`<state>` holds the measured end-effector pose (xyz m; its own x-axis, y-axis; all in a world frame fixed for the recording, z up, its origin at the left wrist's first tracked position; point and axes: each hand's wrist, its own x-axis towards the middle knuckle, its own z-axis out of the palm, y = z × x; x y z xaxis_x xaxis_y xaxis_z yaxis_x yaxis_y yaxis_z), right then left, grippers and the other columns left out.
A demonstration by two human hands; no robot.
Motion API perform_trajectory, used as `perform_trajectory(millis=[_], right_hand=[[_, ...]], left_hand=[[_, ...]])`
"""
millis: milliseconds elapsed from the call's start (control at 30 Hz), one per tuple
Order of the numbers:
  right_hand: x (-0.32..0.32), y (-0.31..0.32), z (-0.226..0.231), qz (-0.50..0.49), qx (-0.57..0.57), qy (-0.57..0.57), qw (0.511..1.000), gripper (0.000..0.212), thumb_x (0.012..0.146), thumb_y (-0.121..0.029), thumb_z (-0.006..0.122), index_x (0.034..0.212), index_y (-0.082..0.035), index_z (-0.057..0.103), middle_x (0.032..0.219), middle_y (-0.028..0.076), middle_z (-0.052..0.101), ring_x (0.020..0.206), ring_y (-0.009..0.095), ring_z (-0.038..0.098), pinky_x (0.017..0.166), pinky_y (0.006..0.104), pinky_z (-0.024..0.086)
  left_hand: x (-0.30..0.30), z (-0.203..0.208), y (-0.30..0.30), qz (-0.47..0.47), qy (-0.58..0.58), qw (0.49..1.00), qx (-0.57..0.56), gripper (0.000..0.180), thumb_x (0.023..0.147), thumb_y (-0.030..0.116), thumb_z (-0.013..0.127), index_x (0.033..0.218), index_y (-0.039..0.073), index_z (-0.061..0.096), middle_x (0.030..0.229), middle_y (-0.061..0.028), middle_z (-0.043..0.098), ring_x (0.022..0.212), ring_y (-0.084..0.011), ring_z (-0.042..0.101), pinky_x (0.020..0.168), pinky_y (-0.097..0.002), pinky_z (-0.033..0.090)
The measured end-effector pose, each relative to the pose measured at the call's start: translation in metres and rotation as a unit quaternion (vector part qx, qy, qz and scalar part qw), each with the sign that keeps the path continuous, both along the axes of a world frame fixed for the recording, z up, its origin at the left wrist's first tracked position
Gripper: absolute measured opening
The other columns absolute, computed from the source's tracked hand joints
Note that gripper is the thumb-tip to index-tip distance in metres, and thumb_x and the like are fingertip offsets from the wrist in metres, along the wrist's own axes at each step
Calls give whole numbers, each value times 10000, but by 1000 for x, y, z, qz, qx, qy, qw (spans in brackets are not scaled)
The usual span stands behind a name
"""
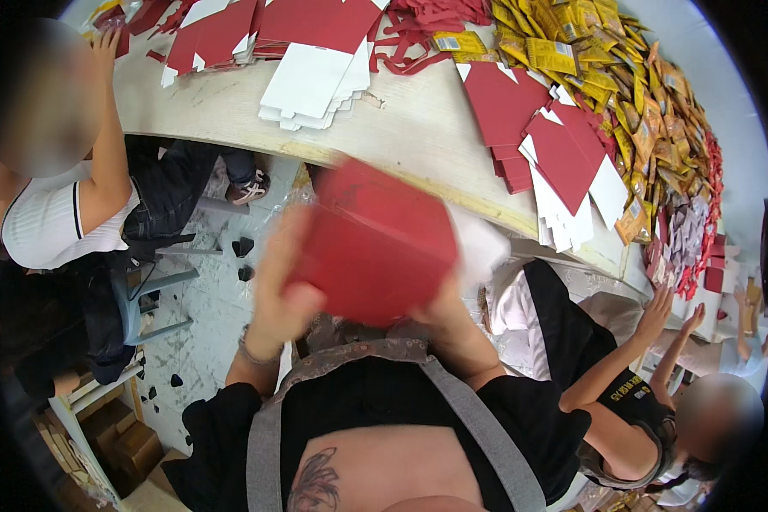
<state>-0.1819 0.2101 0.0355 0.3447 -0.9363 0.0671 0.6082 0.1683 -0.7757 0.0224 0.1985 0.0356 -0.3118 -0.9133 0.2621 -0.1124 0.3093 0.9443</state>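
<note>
Red card forms the closed-looking box held between the person's two hands, blurred by motion. The left hand is spread wide along the box's left side, its thumb bent against the near-left part; the right hand supports the near-right corner, mostly hidden by the box, so how far its fingers open cannot be told. The box is between the hands, in front of the person's chest and just off the near edge of the counter. A blurred white shape shows just beside its right side. On the counter, flat red-and-white cartons lie fanned at right, with white-flapped card stacks at far left. Beyond the cartons, yellow packets are heaped at far right, bearing printing and pale labels too small to read reliably. Yellow lettering marks the dark clothing of a co-worker at right; blur hides whether the box bears print.
</note>
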Motion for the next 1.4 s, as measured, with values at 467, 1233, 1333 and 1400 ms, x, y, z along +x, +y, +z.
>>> perform_trajectory(millis=[467, 1233, 1333, 1400], right_hand=[[32, -24, 12, 51, -578, 466, 668, 90, 716, -168, 630, 676, -96, 594, 626, 50, 575, 612, 210, 584, 577, 318, 432], [6, -19, -6, -155, -448, 333, 816, 309, 674, -87, 758, 965, -25, 676, 799, 57, 651, 696, 217, 579, 629, 308, 473], [2, 7, -16, -151, -407, 393, 810, 311, 659, -113, 769, 944, -25, 680, 789, 59, 664, 637, 197, 587, 576, 287, 471], [-4, 11, -17, -177, -334, 447, 811, 243, 740, -71, 720, 966, 2, 669, 798, 83, 672, 658, 188, 626, 583, 264, 484]], left_hand=[[19, 0, -22, 90, 47, 971, 218, 492, 737, -19, 663, 1188, 2, 466, 1037, -114, 616, 904, -179, 593, 907, -353, 425], [-22, -13, -37, -100, 150, 903, 390, 499, 957, 338, 440, 1292, -32, 433, 1169, -180, 581, 934, -206, 633, 686, -275, 551], [-23, -13, -33, -122, 169, 897, 390, 459, 928, 246, 463, 1278, -49, 439, 1153, -201, 586, 984, -253, 619, 756, -355, 549], [-24, -14, -28, -119, 229, 884, 391, 443, 904, 201, 477, 1263, -57, 454, 1132, -210, 595, 975, -267, 624, 777, -381, 549]])
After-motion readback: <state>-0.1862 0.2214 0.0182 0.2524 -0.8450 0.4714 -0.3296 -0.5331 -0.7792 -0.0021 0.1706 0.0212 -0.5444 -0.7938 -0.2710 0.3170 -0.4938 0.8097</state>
